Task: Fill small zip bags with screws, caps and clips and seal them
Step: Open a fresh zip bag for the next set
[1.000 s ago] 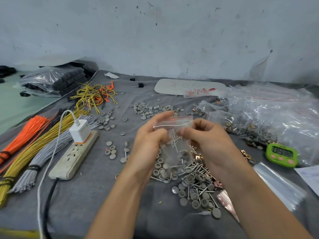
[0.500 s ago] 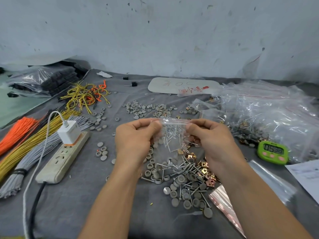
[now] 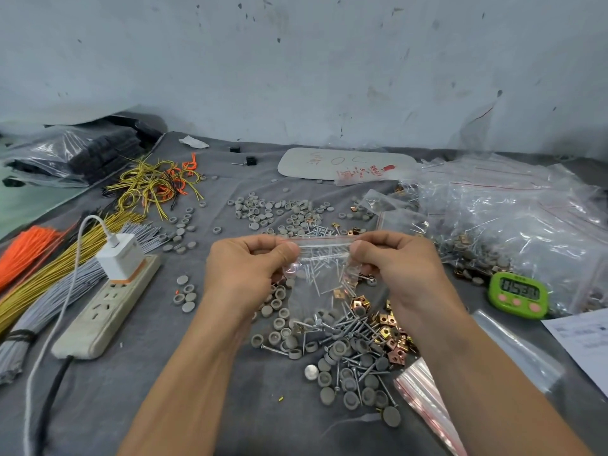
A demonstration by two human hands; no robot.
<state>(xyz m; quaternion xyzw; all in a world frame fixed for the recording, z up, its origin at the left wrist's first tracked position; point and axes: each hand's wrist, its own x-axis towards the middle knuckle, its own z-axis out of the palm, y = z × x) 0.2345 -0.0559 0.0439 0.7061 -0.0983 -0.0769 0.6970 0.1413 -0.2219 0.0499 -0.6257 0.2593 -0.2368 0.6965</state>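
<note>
Left hand (image 3: 250,268) and right hand (image 3: 398,268) apart, each pinching one end of zip strip of small zip bag (image 3: 324,274), held up over pile of screws, caps, clips (image 3: 348,340) on worktop (image 3: 164,390). Advice: slide thumbs along strip toward each other, press firmly, keep bag upright, check no screw sits in seal.

1. Two hands, the left hand (image 3: 243,274) and the right hand (image 3: 398,271), pinch one zip bag (image 3: 324,268) between them.
2. One power strip (image 3: 105,307) lies left of the hands, with one white charger (image 3: 120,260) plugged in.
3. Three wire bundles lie farther left: orange bundle (image 3: 29,245), yellow bundle (image 3: 49,274), grey bundle (image 3: 33,327).
4. Five grey caps (image 3: 186,294) sit just left of the left hand (the mixed heap (image 3: 345,350) below the hands is past counting).
5. One green timer (image 3: 518,294) stands right of the hands.
6. Two small black parts (image 3: 250,160) lie beyond the hands.
</note>
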